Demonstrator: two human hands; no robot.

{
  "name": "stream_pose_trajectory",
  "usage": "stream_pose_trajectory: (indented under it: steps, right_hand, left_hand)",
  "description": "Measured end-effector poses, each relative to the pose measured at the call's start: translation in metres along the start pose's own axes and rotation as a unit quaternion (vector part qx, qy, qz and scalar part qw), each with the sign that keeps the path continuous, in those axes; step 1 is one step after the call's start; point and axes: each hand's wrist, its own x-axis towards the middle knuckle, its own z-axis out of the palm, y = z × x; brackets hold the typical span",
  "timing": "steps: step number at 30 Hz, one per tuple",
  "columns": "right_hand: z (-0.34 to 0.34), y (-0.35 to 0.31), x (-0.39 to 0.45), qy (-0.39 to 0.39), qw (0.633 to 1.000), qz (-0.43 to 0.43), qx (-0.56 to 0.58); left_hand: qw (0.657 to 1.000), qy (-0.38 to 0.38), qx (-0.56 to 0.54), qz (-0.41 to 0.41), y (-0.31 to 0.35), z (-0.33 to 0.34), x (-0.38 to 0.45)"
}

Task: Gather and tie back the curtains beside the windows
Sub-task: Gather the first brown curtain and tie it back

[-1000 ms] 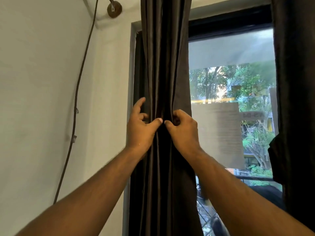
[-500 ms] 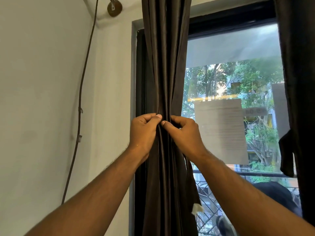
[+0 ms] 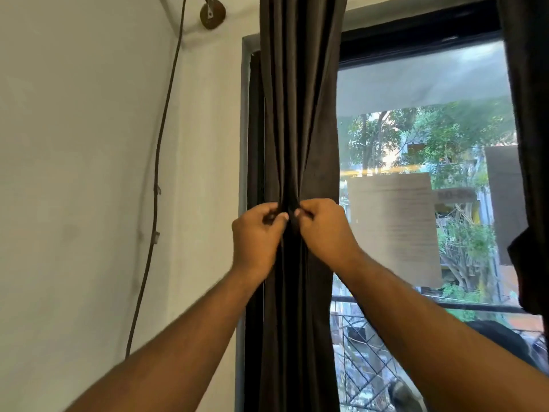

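Note:
A dark brown curtain hangs bunched into a narrow column at the left side of the window. My left hand and my right hand meet at mid-height on the front of the bunch. Both have curled fingers and pinch something dark at the gathered waist; whether it is a tie strip or a curtain fold I cannot tell. A second dark curtain hangs along the right edge of the view.
A white wall is on the left with a thin brown cable running down from a round wall mount. A paper sheet is stuck on the glass. A black railing lies outside.
My left hand's fingers have curled in from an open reach behind the curtain. Both hands have drawn closer together at the curtain's waist. The view has shifted slightly.

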Motion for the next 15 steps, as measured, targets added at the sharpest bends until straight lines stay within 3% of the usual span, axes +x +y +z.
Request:
stream_pose_trajectory:
  steps: [9, 13, 15]
  right_hand:
    - [-0.003, 0.001, -0.001, -0.013, 0.998, 0.022, 0.057]
    - [-0.008, -0.002, -0.004, -0.036, 0.987, 0.062, 0.144]
    - [-0.009, -0.003, -0.004, -0.024, 0.988, 0.057, 0.142]
  left_hand:
    - [0.996, -0.075, -0.026, 0.037, 0.001, -0.002, -0.02]
    - [0.991, -0.12, -0.06, 0.008, -0.009, -0.001, -0.024]
    - [0.974, -0.157, -0.151, -0.056, -0.01, -0.003, -0.024]
